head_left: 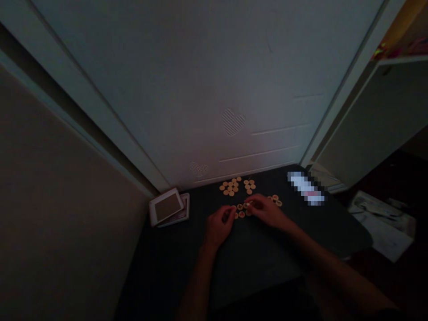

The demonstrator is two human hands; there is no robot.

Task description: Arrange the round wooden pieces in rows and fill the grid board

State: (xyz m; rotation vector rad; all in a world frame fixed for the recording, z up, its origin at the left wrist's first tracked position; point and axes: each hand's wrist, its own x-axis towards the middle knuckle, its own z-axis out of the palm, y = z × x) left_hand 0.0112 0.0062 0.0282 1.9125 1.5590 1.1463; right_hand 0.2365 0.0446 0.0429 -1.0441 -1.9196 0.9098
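Observation:
Small round wooden discs with dark and red marks (241, 214) lie in short rows on the dark table, between my two hands. My left hand (219, 226) is at the left end of these rows, thumb and fingers pinched together; whatever may be between them is hidden. From the right, my right hand (266, 210) reaches in with its fingertips closed on a pale wooden disc (248, 204) at the end of the upper row. Plain-faced discs (230, 188) lie in a loose group farther back, with a smaller group of plain discs (249, 186) beside it.
At the left edge of the dark table (254, 258), a white-rimmed box lid (167, 206) rests tilted on a similar box (183, 214). More marked discs (276, 199) lie beyond my right hand. A blurred-out bright object (306, 187) is at the back right. The white panel (207, 89) rises behind.

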